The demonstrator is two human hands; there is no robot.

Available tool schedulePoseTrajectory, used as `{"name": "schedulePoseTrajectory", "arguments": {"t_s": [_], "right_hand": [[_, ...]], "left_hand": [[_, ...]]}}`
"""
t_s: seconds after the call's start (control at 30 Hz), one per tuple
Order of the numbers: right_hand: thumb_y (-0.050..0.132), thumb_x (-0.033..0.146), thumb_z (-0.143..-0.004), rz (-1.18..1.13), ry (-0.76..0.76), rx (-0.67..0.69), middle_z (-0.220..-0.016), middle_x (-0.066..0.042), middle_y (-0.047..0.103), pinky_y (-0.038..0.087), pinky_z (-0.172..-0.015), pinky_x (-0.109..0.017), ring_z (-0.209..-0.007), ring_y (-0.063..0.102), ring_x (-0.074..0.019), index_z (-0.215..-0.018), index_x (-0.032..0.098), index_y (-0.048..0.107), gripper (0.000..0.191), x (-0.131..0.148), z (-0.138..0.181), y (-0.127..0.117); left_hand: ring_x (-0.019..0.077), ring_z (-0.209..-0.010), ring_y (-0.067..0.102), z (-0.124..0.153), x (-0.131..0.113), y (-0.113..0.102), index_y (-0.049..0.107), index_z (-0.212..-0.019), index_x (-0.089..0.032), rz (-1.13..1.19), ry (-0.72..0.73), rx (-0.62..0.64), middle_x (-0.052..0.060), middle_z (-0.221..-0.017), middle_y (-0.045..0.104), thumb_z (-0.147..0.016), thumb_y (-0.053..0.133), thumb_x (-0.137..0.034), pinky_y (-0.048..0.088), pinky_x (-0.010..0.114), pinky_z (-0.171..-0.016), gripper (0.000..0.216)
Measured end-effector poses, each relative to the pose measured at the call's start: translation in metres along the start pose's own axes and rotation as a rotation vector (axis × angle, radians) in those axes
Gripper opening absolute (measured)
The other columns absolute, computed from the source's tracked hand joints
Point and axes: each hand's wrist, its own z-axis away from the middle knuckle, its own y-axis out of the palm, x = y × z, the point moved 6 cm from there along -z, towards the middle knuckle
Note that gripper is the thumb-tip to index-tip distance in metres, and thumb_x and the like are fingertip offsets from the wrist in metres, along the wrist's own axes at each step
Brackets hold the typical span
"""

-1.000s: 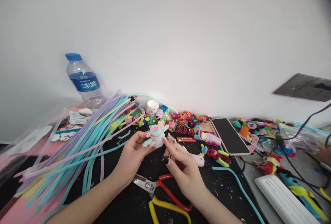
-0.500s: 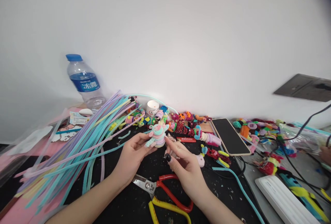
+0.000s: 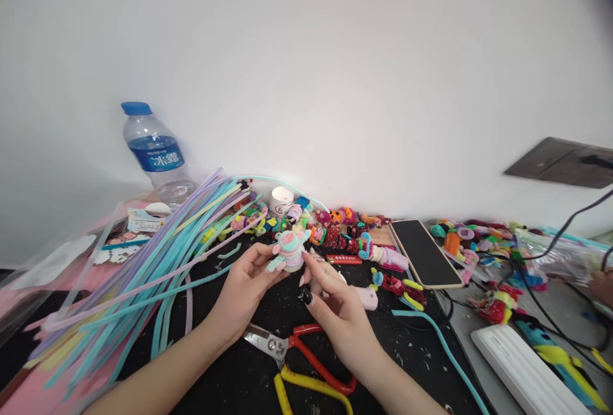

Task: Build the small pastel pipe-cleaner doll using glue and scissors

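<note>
A small pastel striped pipe-cleaner figure (image 3: pixel 290 250), in pink, mint and lilac coils, is held upright in the fingers of my left hand (image 3: pixel 249 281). The forefinger of my right hand (image 3: pixel 342 309) reaches to the figure's right side. My right fingers are curled round a pale pink object with a rounded end (image 3: pixel 368 298); most of it is hidden by the hand, so its kind is unclear. Below the hands lie scissors (image 3: pixel 272 343) with one red and one yellow handle, blades pointing left.
A bundle of pastel pipe cleaners (image 3: pixel 138 281) lies left, before a water bottle (image 3: pixel 158 153). Finished pipe-cleaner figures (image 3: pixel 335 236) line the wall beside a paper cup (image 3: pixel 281 201). Right are a phone (image 3: pixel 426 254), a white bar-shaped device (image 3: pixel 522 364), cables and another person's hand (image 3: pixel 602 286).
The figure has dropped slightly and tipped a little in my left hand. My right hand has turned slightly, and more of the pale pink object shows.
</note>
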Motion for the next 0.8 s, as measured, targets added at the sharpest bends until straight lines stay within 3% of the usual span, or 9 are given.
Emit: {"name": "schedulePoseTrajectory", "arguments": {"t_s": [0.23, 0.6, 0.7, 0.8], "right_hand": [[0.052, 0.027, -0.087, 0.012, 0.025, 0.073, -0.102, -0.001, 0.049, 0.042, -0.075, -0.026, -0.076, 0.043, -0.0141, -0.14, 0.034, 0.033, 0.056, -0.0036, 0.0044, 0.0092], [0.053, 0.027, -0.087, -0.005, 0.03, 0.05, -0.091, -0.001, 0.043, 0.041, -0.071, -0.027, -0.071, 0.039, -0.0139, -0.139, 0.032, 0.037, 0.055, 0.002, 0.0063, 0.0053], [0.053, 0.025, -0.087, 0.007, 0.02, 0.047, -0.089, -0.001, 0.044, 0.042, -0.077, -0.029, -0.076, 0.043, -0.015, -0.138, 0.031, 0.038, 0.054, 0.0034, 0.0049, 0.0037], [0.052, 0.021, -0.086, 0.055, -0.004, 0.031, -0.085, -0.001, 0.048, 0.036, -0.095, -0.035, -0.09, 0.048, -0.0171, -0.138, 0.029, 0.039, 0.054, 0.0035, 0.0032, 0.0018]], "left_hand": [[0.0155, -0.093, 0.062, -0.0023, -0.0019, -0.0057, 0.062, -0.084, -0.02, -0.136, 0.059, -0.055, 0.0, -0.094, 0.069, -0.07, 0.072, -0.02, 0.049, 0.026, -0.083, 0.018], [0.0136, -0.087, 0.061, -0.0009, -0.0046, -0.0006, 0.063, -0.08, -0.021, -0.032, 0.026, 0.007, -0.002, -0.084, 0.066, -0.072, 0.07, -0.02, 0.05, 0.024, -0.08, 0.011], [0.013, -0.085, 0.061, -0.0023, -0.005, 0.0, 0.063, -0.079, -0.02, -0.023, 0.019, 0.024, -0.002, -0.083, 0.065, -0.072, 0.071, -0.02, 0.05, 0.024, -0.079, 0.011], [0.0129, -0.086, 0.06, -0.0032, -0.0044, -0.0006, 0.063, -0.079, -0.02, -0.029, 0.011, 0.027, -0.002, -0.085, 0.065, -0.072, 0.071, -0.019, 0.05, 0.023, -0.079, 0.011]]}}
